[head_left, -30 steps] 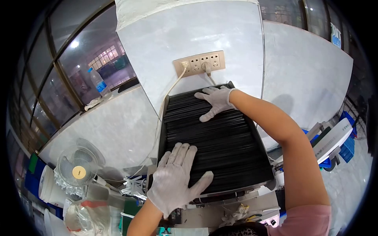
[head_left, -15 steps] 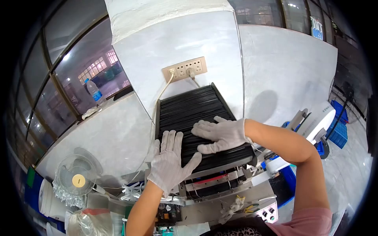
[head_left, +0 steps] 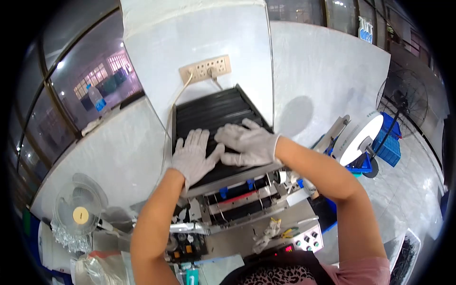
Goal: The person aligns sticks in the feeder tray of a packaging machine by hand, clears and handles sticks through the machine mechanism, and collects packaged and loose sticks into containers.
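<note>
Long thin black strips (head_left: 209, 113) lie side by side in a dark-framed tray (head_left: 173, 118) that slopes up toward the wall. My left hand (head_left: 194, 156), in a pale work glove, rests on the left part of the strips with fingers spread and pointing away from me. Beside it, my right hand (head_left: 249, 143), gloved the same way, lies flat across the right part, its fingers pointing left. The two thumbs are close together. Below the tray's front edge sits a machine (head_left: 242, 199) with metal bars, a red strip and blue clips.
A control panel (head_left: 308, 241) with knobs stands at the front, near yellow-handled pliers (head_left: 289, 232) and a crumpled glove (head_left: 268, 236). A small fan (head_left: 80, 214) is at left; a white round fan (head_left: 358, 137) and blue crates (head_left: 387, 147) are at right. A power outlet (head_left: 205, 69) is on the wall.
Both hands have slid farther up the tray, away from its front edge, and stay flat. More of the machine below shows. The whole view has shifted slightly.
</note>
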### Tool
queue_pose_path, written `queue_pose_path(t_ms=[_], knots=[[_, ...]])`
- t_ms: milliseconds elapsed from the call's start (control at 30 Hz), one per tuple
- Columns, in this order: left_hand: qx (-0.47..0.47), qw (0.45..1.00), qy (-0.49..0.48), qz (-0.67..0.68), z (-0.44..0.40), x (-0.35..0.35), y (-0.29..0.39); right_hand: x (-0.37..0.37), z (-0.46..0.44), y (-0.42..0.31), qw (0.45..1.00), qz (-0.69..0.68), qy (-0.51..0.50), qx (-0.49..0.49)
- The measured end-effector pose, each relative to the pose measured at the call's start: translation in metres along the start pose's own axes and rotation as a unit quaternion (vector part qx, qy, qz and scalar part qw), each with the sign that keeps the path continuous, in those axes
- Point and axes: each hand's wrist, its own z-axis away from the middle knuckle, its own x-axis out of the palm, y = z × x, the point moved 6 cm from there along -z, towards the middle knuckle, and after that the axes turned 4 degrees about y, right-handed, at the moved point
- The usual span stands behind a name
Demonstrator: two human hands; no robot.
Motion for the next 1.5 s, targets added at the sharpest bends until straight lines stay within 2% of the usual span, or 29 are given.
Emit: queue_pose_path(t_ms=[67, 133, 167, 233, 300, 367, 400, 467, 533, 600, 667, 733, 800, 867, 900, 933, 1033, 1067, 1133, 1167, 1200, 1233, 1267, 1333, 1367, 1400, 1433, 1467, 1500], knots=[[-0.008, 0.999, 0.016, 0.035, 0.0, -0.005, -0.009, -0.017, 0.002, 0.001, 0.994, -0.094, -0.023, 0.054], [-0.086, 0.978, 0.116, 0.147, 0.01, -0.061, -0.021, -0.036, 0.02, 0.026, 0.973, -0.179, 0.117, 0.092], [-0.097, 0.976, 0.123, 0.149, 0.023, -0.071, -0.025, -0.046, 0.033, 0.038, 0.947, -0.249, 0.173, 0.104], [-0.175, 0.89, 0.364, 0.212, 0.087, -0.104, -0.048, -0.061, 0.053, 0.048, 0.903, -0.333, 0.251, 0.103], [-0.254, 0.802, 0.459, 0.285, 0.154, -0.101, -0.078, -0.061, 0.057, 0.043, 0.898, -0.356, 0.246, 0.082], [-0.332, 0.742, 0.434, 0.388, 0.213, -0.057, -0.11, -0.051, 0.049, 0.036, 0.901, -0.37, 0.218, 0.063], [-0.36, 0.704, 0.428, 0.438, 0.239, -0.021, -0.121, -0.042, 0.041, 0.032, 0.952, -0.232, 0.181, 0.088], [-0.474, 0.747, 0.313, 0.346, 0.285, 0.037, -0.118, -0.022, 0.027, 0.031, 0.984, 0.055, 0.099, 0.136], [-0.545, 0.715, 0.229, 0.374, 0.301, 0.048, -0.066, -0.008, 0.018, 0.034, 0.984, 0.08, 0.059, 0.146], [-0.488, 0.715, 0.263, 0.426, 0.343, 0.104, -0.052, 0.0, 0.006, 0.02, 0.993, -0.055, -0.024, 0.099], [-0.58, 0.713, 0.14, 0.367, 0.377, 0.129, -0.03, 0.003, 0.001, 0.016, 0.995, -0.022, -0.038, 0.085], [-0.579, 0.77, 0.043, 0.265, 0.382, 0.127, -0.006, 0.004, -0.001, 0.018, 0.995, -0.011, -0.054, 0.088], [-0.542, 0.801, 0.032, 0.252, 0.387, 0.141, 0.009, -0.006, 0.002, 0.013, 0.992, -0.023, -0.076, 0.099], [-0.531, 0.811, -0.046, 0.24, 0.39, 0.155, 0.02, -0.03, 0.006, 0.008, 0.995, -0.024, 0.049, 0.082], [-0.507, 0.825, -0.049, 0.243, 0.382, 0.153, 0.027, -0.029, 0.007, -0.001, 0.997, -0.016, 0.042, 0.069], [-0.486, 0.837, -0.055, 0.247, 0.373, 0.152, 0.035, -0.003, 0.009, -0.007, 0.996, -0.018, -0.056, 0.06], [-0.389, 0.869, -0.033, 0.305, 0.354, 0.164, 0.063, -0.001, 0.006, -0.009, 0.992, 0.001, -0.101, 0.074], [-0.393, 0.846, -0.139, 0.331, 0.35, 0.174, 0.076, -0.006, 0.007, -0.011, 0.99, 0.034, -0.102, 0.087], [-0.268, 0.877, -0.184, 0.355, 0.334, 0.187, 0.105, -0.031, 0.009, -0.028, 0.998, 0.036, 0.01, 0.042], [-0.205, 0.883, -0.137, 0.399, 0.339, 0.208, 0.121, -0.043, 0.014, -0.035, 0.998, 0.002, 0.061, 0.032], [-0.166, 0.871, -0.214, 0.409, 0.346, 0.231, 0.141, -0.031, 0.017, -0.038, 0.997, -0.023, 0.078, 0.006], [-0.155, 0.847, -0.248, 0.444, 0.346, 0.23, 0.155, -0.014, 0.017, -0.04, 0.999, 0.016, 0.034, 0.005], [-0.079, 0.771, -0.385, 0.501, 0.36, 0.275, 0.18, 0.0, 0.019, -0.041, 0.999, 0.054, -0.004, 0.01], [-0.093, 0.767, -0.395, 0.497, 0.365, 0.255, 0.183, -0.001, 0.022, -0.035, 1.0, -0.004, 0.024, -0.01], [-0.098, 0.759, -0.413, 0.494, 0.361, 0.251, 0.178, -0.013, 0.033, -0.039, 0.994, -0.044, 0.098, -0.023], [-0.097, 0.751, -0.429, 0.493, 0.357, 0.246, 0.179, -0.03, 0.045, -0.046, 0.989, -0.058, 0.136, 0.009], [-0.128, 0.783, -0.375, 0.48, 0.351, 0.229, 0.176, -0.047, 0.059, -0.052, 0.981, -0.074, 0.175, 0.04], [-0.158, 0.81, -0.316, 0.468, 0.347, 0.216, 0.17, -0.047, 0.078, -0.045, 0.983, -0.067, 0.163, 0.058], [-0.14, 0.808, -0.327, 0.469, 0.351, 0.223, 0.172, -0.056, 0.104, -0.027, 0.967, -0.089, 0.202, 0.126]])
